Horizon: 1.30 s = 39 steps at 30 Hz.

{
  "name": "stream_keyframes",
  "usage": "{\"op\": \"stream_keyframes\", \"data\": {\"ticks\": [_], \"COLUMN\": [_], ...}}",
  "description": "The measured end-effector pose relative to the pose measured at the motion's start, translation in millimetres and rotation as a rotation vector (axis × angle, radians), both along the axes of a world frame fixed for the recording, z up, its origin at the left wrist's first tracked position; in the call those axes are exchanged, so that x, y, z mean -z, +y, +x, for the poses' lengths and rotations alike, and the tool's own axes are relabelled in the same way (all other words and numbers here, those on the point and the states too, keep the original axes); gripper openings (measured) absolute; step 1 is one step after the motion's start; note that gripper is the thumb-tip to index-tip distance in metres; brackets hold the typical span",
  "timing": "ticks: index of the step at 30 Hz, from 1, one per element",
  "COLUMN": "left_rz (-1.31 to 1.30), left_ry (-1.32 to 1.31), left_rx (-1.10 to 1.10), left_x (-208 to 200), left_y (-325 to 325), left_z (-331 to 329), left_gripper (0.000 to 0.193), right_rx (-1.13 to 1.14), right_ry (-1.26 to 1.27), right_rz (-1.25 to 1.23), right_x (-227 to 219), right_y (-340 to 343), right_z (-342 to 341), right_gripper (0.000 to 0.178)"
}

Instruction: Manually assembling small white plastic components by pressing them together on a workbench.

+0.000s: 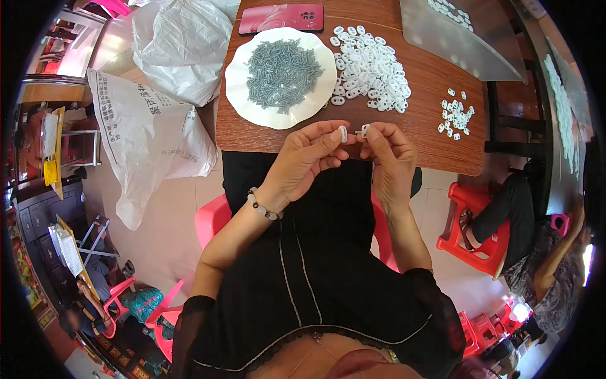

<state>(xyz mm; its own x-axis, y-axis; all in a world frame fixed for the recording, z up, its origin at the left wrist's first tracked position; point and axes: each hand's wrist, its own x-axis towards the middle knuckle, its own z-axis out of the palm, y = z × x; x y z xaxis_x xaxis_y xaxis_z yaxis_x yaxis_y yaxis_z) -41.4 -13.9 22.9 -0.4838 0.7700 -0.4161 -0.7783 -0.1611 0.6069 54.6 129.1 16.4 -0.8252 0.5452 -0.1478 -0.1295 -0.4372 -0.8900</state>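
Observation:
My left hand (304,155) pinches a small white oval plastic piece (343,134) between thumb and fingers. Close beside it, my right hand (392,155) grips another white plastic piece (365,130), with a thin grey pin-like part (358,132) sticking out toward the left. The two pieces are apart, just over the table's near edge. Beyond my left hand stands a white scalloped plate (240,104) heaped with small grey metal pins or springs (284,72); they are too small to tell which. A pile of white oval two-holed pieces (375,69) lies right of the plate.
The brown wooden table (435,151) also bears a smaller cluster of white pieces (456,115) and a pink phone (281,19). A grey panel (461,38) stands far right. White sacks (148,136) sit on the floor at left. A person sits near a red stool (467,230) at right.

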Motion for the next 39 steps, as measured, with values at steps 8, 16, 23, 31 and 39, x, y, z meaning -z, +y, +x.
{"op": "stream_keyframes", "data": {"ticks": [8, 16, 23, 31, 39], "left_rz": [-0.054, -0.07, -0.078, -0.078, -0.05], "left_ry": [0.046, 0.056, 0.061, 0.068, 0.135], "left_rx": [-0.021, -0.043, -0.047, -0.047, -0.194], "left_x": [0.8, 3.0, 8.3, 8.0, -7.7], "left_y": [-2.2, -3.0, -1.3, 0.3, -8.4], "left_z": [3.7, 4.6, 6.5, 2.7, -14.4], "left_gripper": [0.026, 0.026, 0.023, 0.023, 0.026], "right_rx": [-0.021, -0.082, -0.123, -0.081, -0.172], "right_ry": [-0.022, -0.097, -0.117, -0.11, -0.064], "right_rz": [0.067, 0.102, 0.125, 0.178, 0.223], "right_x": [-2.2, -6.1, -5.8, -10.0, -29.3], "right_y": [-2.7, 0.2, 6.2, 5.5, 2.4], "right_z": [3.4, 6.0, 9.0, 5.0, -23.9], "right_gripper": [0.019, 0.015, 0.012, 0.01, 0.01]}}
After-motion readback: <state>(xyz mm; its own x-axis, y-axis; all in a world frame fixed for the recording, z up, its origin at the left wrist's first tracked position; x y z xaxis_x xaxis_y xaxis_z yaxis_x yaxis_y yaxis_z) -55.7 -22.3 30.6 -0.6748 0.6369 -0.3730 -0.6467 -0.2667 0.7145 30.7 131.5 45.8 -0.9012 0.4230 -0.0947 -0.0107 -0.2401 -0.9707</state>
